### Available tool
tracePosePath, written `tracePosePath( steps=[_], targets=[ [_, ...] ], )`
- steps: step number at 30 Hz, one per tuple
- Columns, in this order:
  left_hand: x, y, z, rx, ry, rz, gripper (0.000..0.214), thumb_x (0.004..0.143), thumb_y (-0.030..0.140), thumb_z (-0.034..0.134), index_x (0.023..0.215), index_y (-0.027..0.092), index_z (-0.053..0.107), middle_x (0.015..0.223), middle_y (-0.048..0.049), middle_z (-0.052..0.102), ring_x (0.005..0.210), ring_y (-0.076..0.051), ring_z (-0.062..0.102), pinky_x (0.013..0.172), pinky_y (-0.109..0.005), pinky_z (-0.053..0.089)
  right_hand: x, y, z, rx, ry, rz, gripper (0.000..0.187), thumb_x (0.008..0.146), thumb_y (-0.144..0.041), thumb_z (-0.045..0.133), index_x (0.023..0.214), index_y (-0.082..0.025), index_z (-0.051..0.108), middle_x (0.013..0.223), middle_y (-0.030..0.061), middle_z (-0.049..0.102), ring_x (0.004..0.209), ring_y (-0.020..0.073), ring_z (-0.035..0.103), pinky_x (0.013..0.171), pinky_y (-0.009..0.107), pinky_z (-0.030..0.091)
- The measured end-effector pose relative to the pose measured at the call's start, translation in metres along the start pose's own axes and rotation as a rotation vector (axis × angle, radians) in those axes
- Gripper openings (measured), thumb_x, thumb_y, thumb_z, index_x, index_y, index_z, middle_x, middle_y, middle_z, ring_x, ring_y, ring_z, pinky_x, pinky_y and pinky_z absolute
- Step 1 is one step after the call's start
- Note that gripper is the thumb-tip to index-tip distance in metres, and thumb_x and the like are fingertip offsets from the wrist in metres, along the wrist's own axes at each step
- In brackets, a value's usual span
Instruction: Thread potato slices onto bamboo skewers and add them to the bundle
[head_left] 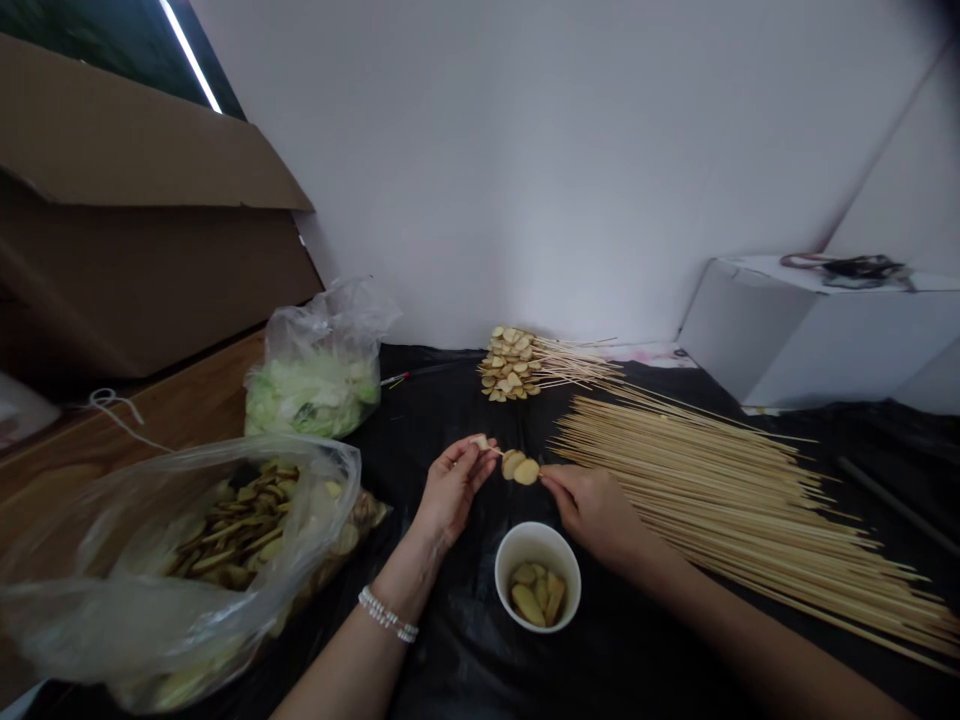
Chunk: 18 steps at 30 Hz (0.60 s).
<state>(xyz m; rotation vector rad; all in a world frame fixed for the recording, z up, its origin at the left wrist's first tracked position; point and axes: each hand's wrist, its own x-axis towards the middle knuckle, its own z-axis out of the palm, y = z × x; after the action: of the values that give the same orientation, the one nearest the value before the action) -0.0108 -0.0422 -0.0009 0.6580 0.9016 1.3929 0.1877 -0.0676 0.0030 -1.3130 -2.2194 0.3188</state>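
Note:
My left hand (448, 492) pinches a pale potato slice (480, 441) at the tip of a thin wooden skewer (498, 453). Farther along that skewer sit a few round potato slices (526, 471), in the gap between my hands. My right hand (596, 508) grips the skewer just behind them, its fingers closed; the rest of the stick is hidden by the hand. Just below my hands stands a white cup (501, 590) with several more slices (529, 603) in it.
To the right lies a wide spread of bare skewers (720, 520). Behind it, filled skewers (512, 365) are stacked by the wall. On the left are an open plastic bag of slices (244, 525), a bag of cabbage (315, 390) and a cardboard box (150, 270). A white box (765, 330) stands back right.

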Motion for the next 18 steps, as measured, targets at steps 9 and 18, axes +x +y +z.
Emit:
tracePosePath(
  steps=[9, 18],
  targets=[
    [-0.0023, 0.0014, 0.0029, -0.031, 0.017, -0.026, 0.017, 0.078, 0.021, 0.069, 0.092, 0.012, 0.066, 0.098, -0.0133, 0.072, 0.083, -0.015, 0.069, 0.079, -0.025, 0.055, -0.0005, -0.0041, -0.0006, 0.034, -0.015, 0.028, 0.030, 0.093, -0.022, 0.036, 0.083, -0.020, 0.064, 0.089, 0.0042, 0.070, 0.084, 0.0151, 0.063, 0.075, 0.024, 0.041],
    [-0.0007, 0.0050, 0.0030, -0.210, 0.071, -0.128, 0.004, 0.083, 0.011, 0.061, 0.083, 0.013, 0.058, 0.102, -0.0141, 0.070, 0.088, -0.016, 0.069, 0.074, -0.024, 0.056, -0.0004, -0.0030, 0.0028, -0.014, -0.054, 0.044, 0.029, 0.093, -0.022, 0.037, 0.085, -0.022, 0.065, 0.086, 0.0032, 0.070, 0.081, 0.0148, 0.063, 0.072, 0.023, 0.039]
  ],
)
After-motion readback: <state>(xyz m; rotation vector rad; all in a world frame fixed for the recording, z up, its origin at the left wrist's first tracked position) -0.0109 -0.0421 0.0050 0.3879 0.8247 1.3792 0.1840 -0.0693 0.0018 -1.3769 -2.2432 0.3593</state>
